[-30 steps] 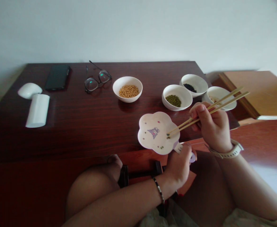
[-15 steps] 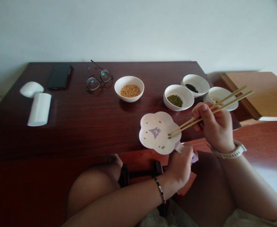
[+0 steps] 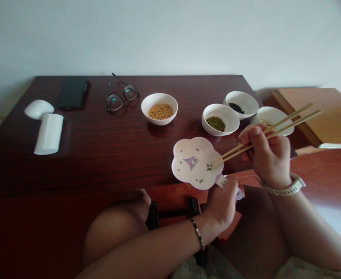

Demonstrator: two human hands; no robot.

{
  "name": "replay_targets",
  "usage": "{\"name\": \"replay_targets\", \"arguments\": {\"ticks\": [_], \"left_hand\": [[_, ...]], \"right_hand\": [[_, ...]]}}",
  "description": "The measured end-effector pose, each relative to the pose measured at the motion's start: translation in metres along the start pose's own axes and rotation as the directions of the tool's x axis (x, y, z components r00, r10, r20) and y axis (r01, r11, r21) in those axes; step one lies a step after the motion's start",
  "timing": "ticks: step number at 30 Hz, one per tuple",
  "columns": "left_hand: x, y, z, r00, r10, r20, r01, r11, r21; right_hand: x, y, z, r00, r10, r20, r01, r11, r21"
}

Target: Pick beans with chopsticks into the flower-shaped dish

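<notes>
My left hand (image 3: 223, 203) is closed round the short handle of a white flower-shaped dish (image 3: 184, 147), which it holds at the table's front edge. A few green beans lie scattered in the dish, beside a printed purple cartoon figure. Closed on a pair of wooden chopsticks (image 3: 289, 119), my right hand (image 3: 267, 155) is to the right of the dish. The chopstick tips reach into the dish near a small cluster of beans; whether they touch any I cannot tell. Behind the dish stands a white bowl of green beans (image 3: 216, 123).
A bowl of yellow soybeans (image 3: 160, 111) stands mid-table. At right are a bowl of black beans (image 3: 250, 101) and another white bowl (image 3: 275, 114), partly behind my right hand. Glasses (image 3: 122, 99), a black box-like object (image 3: 73, 93) and a white cylinder (image 3: 48, 134) lie leftward.
My right hand has shifted slightly to the right with the chopsticks, and their tips have drawn back a little from the bean cluster. The dish and my left hand stay nearly still.
</notes>
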State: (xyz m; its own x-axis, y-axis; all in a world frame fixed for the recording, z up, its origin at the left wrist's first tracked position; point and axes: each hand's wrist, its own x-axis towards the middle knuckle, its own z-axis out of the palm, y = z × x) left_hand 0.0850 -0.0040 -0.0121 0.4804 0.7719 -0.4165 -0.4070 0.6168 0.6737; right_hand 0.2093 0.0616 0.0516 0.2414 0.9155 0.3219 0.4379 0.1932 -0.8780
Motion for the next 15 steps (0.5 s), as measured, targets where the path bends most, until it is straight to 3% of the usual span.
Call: {"name": "replay_targets", "arguments": {"ticks": [15], "left_hand": [[-0.0007, 0.0009, -0.0010, 1.000, -0.007, 0.013, 0.007, 1.000, -0.008]], "right_hand": [[-0.0032, -0.0063, -0.0006, 1.000, 0.010, 0.029, -0.008, 0.997, -0.076]]}}
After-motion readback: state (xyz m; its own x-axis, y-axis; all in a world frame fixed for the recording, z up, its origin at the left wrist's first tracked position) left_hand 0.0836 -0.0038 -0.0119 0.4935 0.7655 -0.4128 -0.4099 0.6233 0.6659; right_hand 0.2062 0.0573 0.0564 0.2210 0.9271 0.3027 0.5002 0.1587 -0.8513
